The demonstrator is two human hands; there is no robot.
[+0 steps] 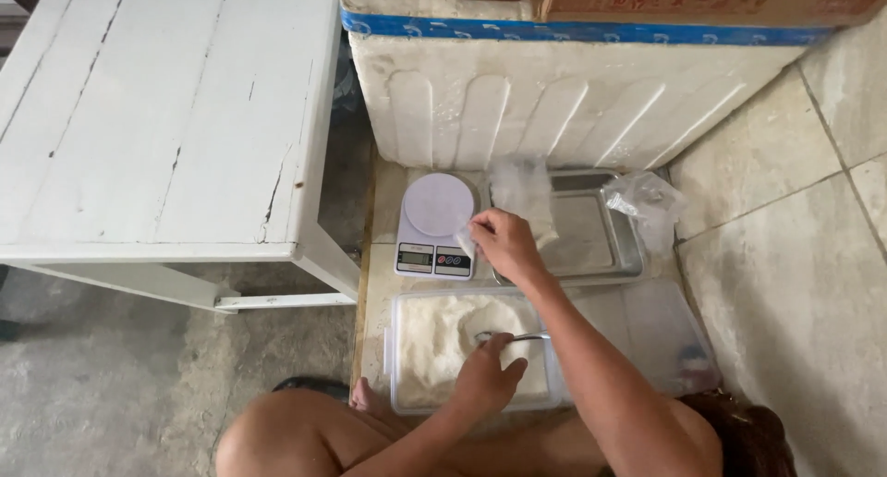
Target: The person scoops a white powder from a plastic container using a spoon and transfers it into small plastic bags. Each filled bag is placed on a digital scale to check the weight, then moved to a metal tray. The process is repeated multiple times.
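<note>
White grains fill a clear tub (407,385) at the near edge, where the left hand (485,377) grips a metal spoon (511,337) — best levelled, a judgement — while the right hand (502,243) pinches a thin plastic bag (523,192) between the kitchen scale (436,226) on the left and the steel tray (628,255) on the right.

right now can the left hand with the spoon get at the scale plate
Probably yes. The left hand holds a spoon in the tub of white grains, and the scale sits just beyond, its round plate bare. The right hand with a clear bag is beside it, not over it.
</note>
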